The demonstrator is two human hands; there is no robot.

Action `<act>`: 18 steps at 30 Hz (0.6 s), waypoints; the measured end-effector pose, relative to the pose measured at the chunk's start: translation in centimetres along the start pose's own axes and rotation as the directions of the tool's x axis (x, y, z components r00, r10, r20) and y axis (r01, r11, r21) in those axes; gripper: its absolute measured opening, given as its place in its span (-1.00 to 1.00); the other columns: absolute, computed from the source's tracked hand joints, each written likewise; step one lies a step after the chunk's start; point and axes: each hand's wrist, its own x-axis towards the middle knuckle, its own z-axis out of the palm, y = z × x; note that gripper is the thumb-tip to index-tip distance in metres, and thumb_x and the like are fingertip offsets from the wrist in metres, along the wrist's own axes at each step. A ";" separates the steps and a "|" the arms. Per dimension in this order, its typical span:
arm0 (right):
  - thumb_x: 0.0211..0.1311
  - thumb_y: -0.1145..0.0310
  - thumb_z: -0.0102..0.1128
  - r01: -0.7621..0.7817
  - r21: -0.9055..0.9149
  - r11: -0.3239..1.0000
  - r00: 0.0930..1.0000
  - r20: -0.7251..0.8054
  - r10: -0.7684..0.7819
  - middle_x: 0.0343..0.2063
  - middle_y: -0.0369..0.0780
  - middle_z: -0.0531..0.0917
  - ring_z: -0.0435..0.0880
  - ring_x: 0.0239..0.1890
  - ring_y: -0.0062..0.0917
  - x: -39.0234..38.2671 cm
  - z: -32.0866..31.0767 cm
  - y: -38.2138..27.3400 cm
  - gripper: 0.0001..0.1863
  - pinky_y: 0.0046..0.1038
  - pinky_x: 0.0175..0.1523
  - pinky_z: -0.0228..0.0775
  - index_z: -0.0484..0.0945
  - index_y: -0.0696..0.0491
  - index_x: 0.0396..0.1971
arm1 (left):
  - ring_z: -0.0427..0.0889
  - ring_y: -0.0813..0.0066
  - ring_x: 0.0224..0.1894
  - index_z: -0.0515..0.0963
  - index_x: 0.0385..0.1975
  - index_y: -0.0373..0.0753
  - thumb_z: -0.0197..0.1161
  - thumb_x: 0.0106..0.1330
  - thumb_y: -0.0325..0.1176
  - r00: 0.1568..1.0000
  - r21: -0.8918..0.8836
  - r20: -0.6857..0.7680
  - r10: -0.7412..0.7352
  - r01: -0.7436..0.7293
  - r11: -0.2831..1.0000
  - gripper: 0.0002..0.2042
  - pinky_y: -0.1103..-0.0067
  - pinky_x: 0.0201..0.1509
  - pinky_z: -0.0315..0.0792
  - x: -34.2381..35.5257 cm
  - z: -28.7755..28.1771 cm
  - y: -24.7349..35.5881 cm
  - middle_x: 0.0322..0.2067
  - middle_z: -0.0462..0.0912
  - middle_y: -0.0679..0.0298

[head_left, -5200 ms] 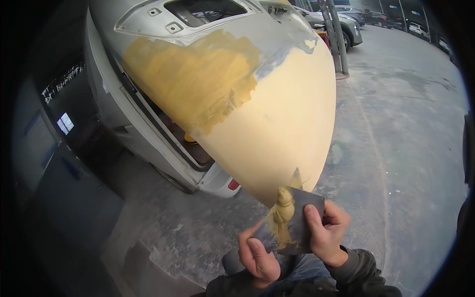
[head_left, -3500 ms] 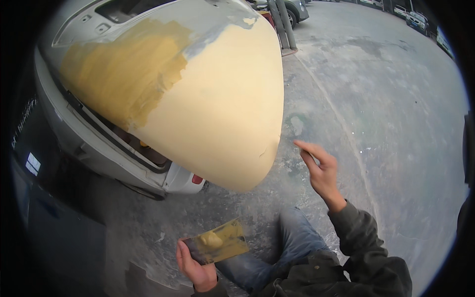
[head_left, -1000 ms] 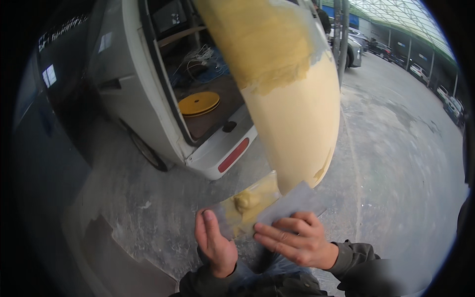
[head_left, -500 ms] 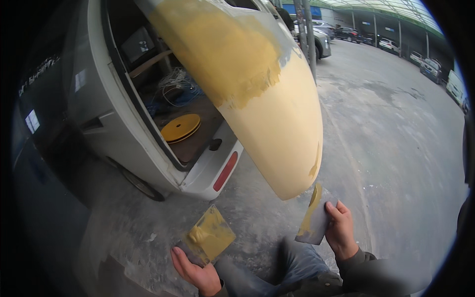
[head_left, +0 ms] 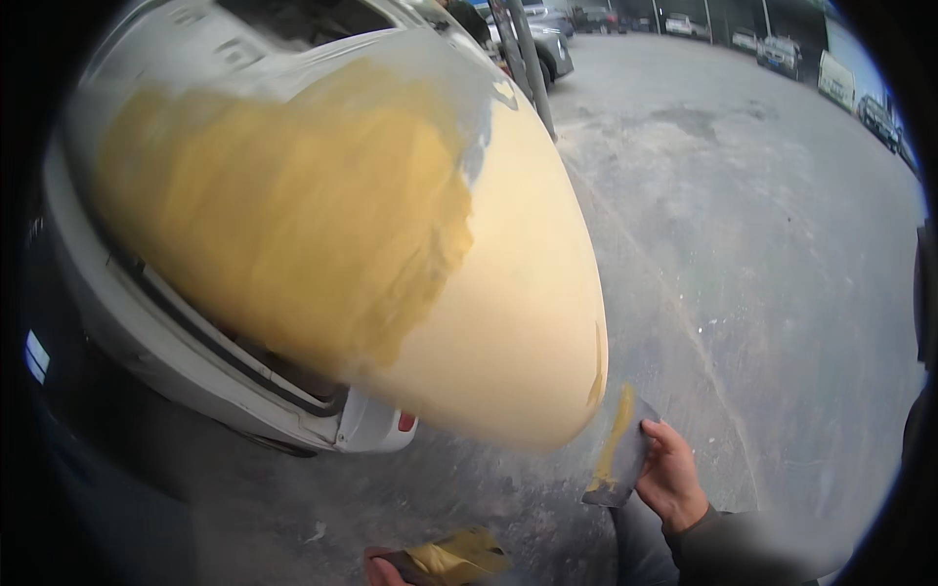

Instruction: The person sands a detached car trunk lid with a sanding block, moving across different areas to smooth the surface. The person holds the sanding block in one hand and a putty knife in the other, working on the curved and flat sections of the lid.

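Head view: the fingers of the right hand [head_left: 672, 477] are closed on a thin grey spreader [head_left: 632, 467] streaked with yellow paste, near the cream panel [head_left: 518, 322]. The left hand [head_left: 381, 567], mostly cut off by the lower edge, holds a paste-smeared plate [head_left: 454, 558]; its underside grip is hidden. The yellow patch [head_left: 283, 215] is blurred leftward.

Left hand [head_left: 383, 568] low, partly cut off below, right hand [head_left: 674, 477] higher, both gripping, 2 hands apart
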 end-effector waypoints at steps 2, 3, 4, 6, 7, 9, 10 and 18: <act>0.59 0.40 0.08 -0.021 -0.010 1.000 0.996 -0.088 0.020 -0.01 -0.19 0.77 0.78 0.00 -0.44 -0.4 0.1 -1.3 -0.74 -0.31 0.18 0.65 0.55 0.16 0.13 | 0.65 -0.04 -0.07 0.53 0.15 -0.37 0.37 0.49 -0.31 0.965 -0.258 0.126 -0.230 0.255 0.932 -0.64 0.18 0.07 0.53 1.6 -0.1 3.6 -0.06 0.65 -0.04; 0.59 0.41 0.09 -0.010 -0.007 1.000 0.995 -0.103 0.009 0.00 -0.19 0.77 0.78 0.00 -0.44 -0.8 0.7 -2.1 -0.74 -0.32 0.18 0.65 0.56 0.17 0.13 | 0.64 0.01 -0.07 0.53 0.14 -0.35 0.33 0.52 -0.29 0.917 -0.388 0.203 -0.342 0.396 0.832 -0.67 0.19 0.08 0.52 2.7 -0.3 5.4 -0.07 0.65 -0.01; 0.59 0.41 0.09 -0.003 -0.007 1.000 0.993 -0.121 0.003 0.00 -0.19 0.78 0.78 0.01 -0.45 -1.4 1.4 -3.2 -0.74 -0.33 0.18 0.64 0.57 0.17 0.13 | 0.63 0.07 -0.06 0.54 0.12 -0.33 0.29 0.56 -0.27 0.867 -0.462 0.275 -0.416 0.498 0.733 -0.70 0.21 0.10 0.52 3.9 -0.6 7.4 -0.08 0.64 0.03; 0.60 0.41 0.12 0.001 -0.014 1.000 0.989 -0.147 -0.003 0.01 -0.20 0.78 0.78 0.02 -0.46 -2.8 1.7 -4.7 -0.74 -0.34 0.19 0.64 0.59 0.18 0.13 | 0.61 0.17 -0.05 0.54 0.08 -0.28 0.21 0.62 -0.22 0.781 -0.500 0.411 -0.471 0.625 0.600 -0.74 0.23 0.13 0.50 6.1 -0.9 10.7 -0.09 0.62 0.11; 0.60 0.41 0.13 0.029 -0.049 0.998 0.983 -0.178 -0.037 0.01 -0.20 0.78 0.78 0.02 -0.46 -2.6 2.7 -3.5 -0.75 -0.35 0.18 0.64 0.61 0.17 0.12 | 0.60 0.22 -0.04 0.54 0.06 -0.25 0.17 0.66 -0.20 0.731 -0.499 0.488 -0.477 0.682 0.535 -0.75 0.25 0.14 0.49 8.6 -1.1 10.2 -0.09 0.61 0.14; 0.58 0.40 0.20 0.015 -0.048 0.999 0.980 -0.199 -0.024 0.00 -0.20 0.79 0.78 0.02 -0.48 -3.6 4.9 -5.0 -0.75 -0.36 0.18 0.63 0.66 0.19 0.09 | 0.57 0.34 -0.05 0.53 0.00 -0.20 0.13 0.68 -0.13 0.655 -0.456 0.594 -0.466 0.752 0.475 -0.75 0.33 0.14 0.46 11.7 -0.9 13.5 -0.13 0.59 0.23; 0.57 0.40 0.21 0.004 -0.061 0.998 0.976 -0.217 -0.017 -0.01 -0.19 0.79 0.78 0.01 -0.48 -4.4 5.0 -5.7 -0.75 -0.36 0.18 0.63 0.66 0.20 0.09 | 0.55 0.40 -0.05 0.52 -0.03 -0.17 0.11 0.68 -0.09 0.596 -0.427 0.669 -0.444 0.797 0.428 -0.74 0.38 0.14 0.44 12.7 0.1 14.6 -0.15 0.57 0.27; 0.55 0.40 0.29 -0.034 -0.350 0.936 0.953 -0.293 -0.075 -0.03 -0.29 0.79 0.70 -0.04 -0.66 -8.1 9.3 -5.4 -0.66 -0.53 0.12 0.55 0.69 0.20 0.20 | 0.41 0.41 -0.25 0.45 -0.20 -0.24 0.02 0.72 -0.08 0.661 -0.005 0.696 -0.279 0.394 0.919 -0.66 0.46 -0.08 0.37 19.0 1.2 20.6 -0.31 0.43 0.28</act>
